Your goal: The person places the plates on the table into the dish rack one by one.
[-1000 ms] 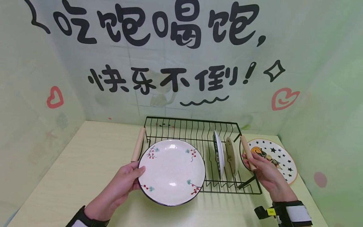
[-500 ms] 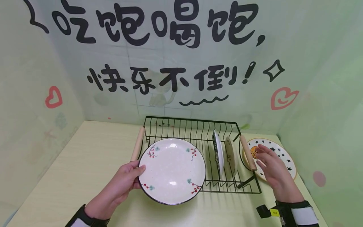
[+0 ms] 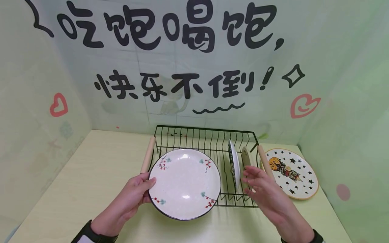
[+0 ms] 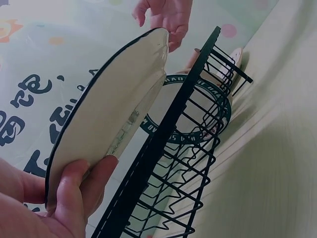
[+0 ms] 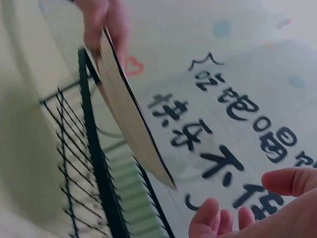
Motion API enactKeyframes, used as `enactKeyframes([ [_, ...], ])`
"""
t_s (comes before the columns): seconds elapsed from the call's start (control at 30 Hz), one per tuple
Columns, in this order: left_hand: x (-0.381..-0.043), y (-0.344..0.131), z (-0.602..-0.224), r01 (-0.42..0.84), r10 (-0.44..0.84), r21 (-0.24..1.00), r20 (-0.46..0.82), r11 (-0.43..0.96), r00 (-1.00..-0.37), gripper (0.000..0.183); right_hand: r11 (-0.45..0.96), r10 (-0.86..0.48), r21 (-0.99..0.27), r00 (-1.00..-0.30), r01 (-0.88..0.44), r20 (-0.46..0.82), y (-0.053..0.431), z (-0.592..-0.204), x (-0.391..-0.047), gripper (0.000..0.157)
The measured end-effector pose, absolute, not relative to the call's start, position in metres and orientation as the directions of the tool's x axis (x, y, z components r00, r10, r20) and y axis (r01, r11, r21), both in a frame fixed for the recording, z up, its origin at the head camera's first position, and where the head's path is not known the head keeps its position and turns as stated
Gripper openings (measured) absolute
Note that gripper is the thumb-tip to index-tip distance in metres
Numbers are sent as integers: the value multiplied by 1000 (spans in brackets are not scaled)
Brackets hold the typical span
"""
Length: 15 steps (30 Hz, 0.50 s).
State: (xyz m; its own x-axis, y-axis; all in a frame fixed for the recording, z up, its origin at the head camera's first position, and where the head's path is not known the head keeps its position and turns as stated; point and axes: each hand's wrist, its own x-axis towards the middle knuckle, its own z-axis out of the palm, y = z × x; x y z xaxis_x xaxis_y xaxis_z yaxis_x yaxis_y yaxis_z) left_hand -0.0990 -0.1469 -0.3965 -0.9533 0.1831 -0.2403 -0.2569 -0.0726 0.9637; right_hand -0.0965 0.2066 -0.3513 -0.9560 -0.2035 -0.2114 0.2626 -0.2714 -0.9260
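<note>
My left hand (image 3: pixel 138 189) grips the left rim of a white plate (image 3: pixel 185 184) with a dark edge and red-berry sprigs, thumb on its face and fingers behind. The plate is held over the front left of a black wire dish rack (image 3: pixel 205 129). In the left wrist view its pale underside (image 4: pixel 106 104) faces the camera. My right hand (image 3: pixel 267 190) hovers above the rack's right front part, fingers loosely bent and holding nothing. Beside its fingertips two plates stand on edge in the rack: a white plate with a dark patterned rim (image 3: pixel 234 165) and a beige plate (image 3: pixel 246 157), partly hidden.
Wooden handles sit on the rack's left side (image 3: pixel 148 155) and right side (image 3: pixel 265 162). Right of the rack, a white plate with black stars and an orange rim (image 3: pixel 304 179) lies on the pale tabletop (image 3: pixel 76 175). A printed backdrop (image 3: pixel 121 111) rises behind.
My right hand has let go of the rack's right handle, lifted over the starred plate and moved left across the rack. The left hand and its plate have stayed nearly still.
</note>
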Motion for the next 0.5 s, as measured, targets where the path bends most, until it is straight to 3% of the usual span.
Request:
enactKeyframes([
  [0.17, -97, -144, -396, -272, 173, 959, -255, -84, -951, 44, -307, -264, -875, -917, 373, -299, 182, -357, -87, 52],
  [0.33, -95, -141, -393, -276, 177, 956, -256, -96, -950, 43, -381, -272, -832, -909, 404, -317, 170, -367, -84, 46],
  [0.5, -94, -137, -391, -273, 186, 955, -249, -114, -950, 43, -448, -389, -774, -877, 448, -283, 162, -381, -84, 43],
])
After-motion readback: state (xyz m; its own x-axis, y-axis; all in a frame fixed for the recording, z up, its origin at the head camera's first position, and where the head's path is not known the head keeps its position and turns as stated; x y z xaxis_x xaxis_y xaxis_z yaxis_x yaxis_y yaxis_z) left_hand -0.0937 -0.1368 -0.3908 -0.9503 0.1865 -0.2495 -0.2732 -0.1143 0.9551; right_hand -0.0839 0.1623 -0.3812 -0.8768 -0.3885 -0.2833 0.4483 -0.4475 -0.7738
